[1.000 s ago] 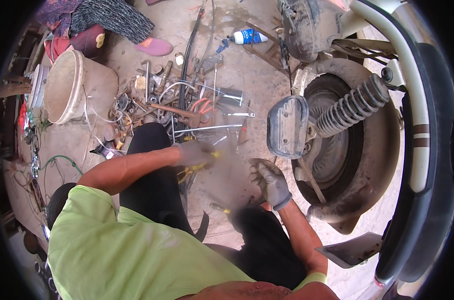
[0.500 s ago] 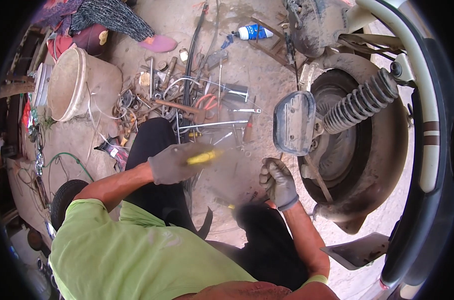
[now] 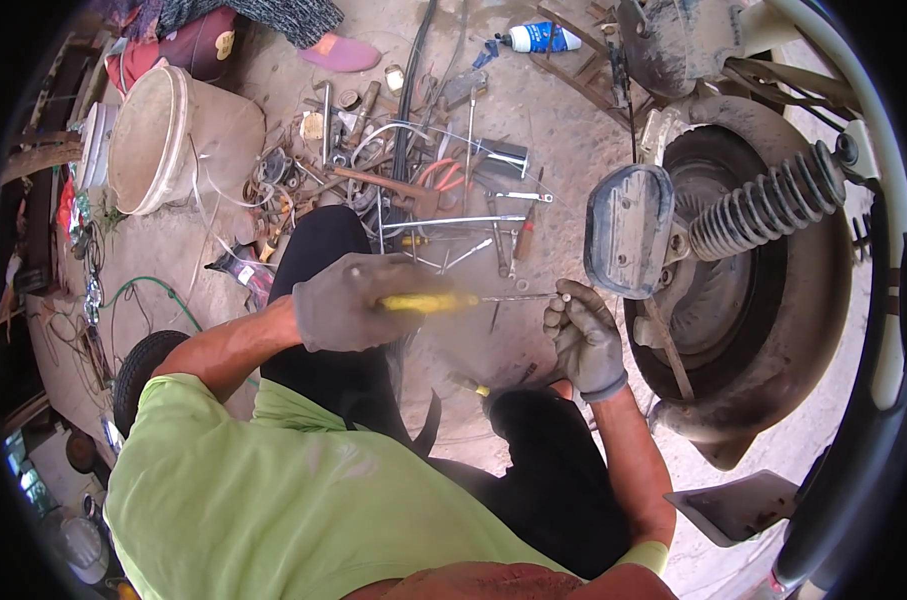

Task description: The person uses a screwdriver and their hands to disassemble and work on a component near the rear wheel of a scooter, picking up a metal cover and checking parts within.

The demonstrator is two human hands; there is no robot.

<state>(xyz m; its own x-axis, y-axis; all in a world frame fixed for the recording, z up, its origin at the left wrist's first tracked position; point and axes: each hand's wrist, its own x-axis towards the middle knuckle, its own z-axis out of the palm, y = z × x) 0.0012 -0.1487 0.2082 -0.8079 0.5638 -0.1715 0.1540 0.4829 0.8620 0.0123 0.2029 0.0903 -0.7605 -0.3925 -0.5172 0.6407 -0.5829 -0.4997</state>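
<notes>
Gloved in grey, my left hand point(image 3: 343, 303) is wrapped round the yellow handle of a screwdriver point(image 3: 433, 301), a little blurred by motion. Its thin shaft points right, and the tip meets the fingertips of my right hand point(image 3: 588, 345), also gloved. Between that thumb and finger a small pale piece point(image 3: 565, 298) is pinched, too small to name. Both hands are above my knees. Just right of my right hand is a wheel point(image 3: 753, 330) with a dusty tyre, a footrest point(image 3: 629, 232) and a coil-spring shock absorber point(image 3: 770, 200).
Hand tools, a hammer point(image 3: 413, 198) and loose metal parts lie on the ground ahead. Behind them at left stands a dirty white bucket point(image 3: 203, 140). A blue and white bottle point(image 3: 545, 38) lies far off, and another person's pink shoe point(image 3: 341, 53) shows at the top.
The screwdriver has come across to the right, its tip now at my right fingertips. My right hand has turned, with its fingers raised. The whole view has shifted slightly.
</notes>
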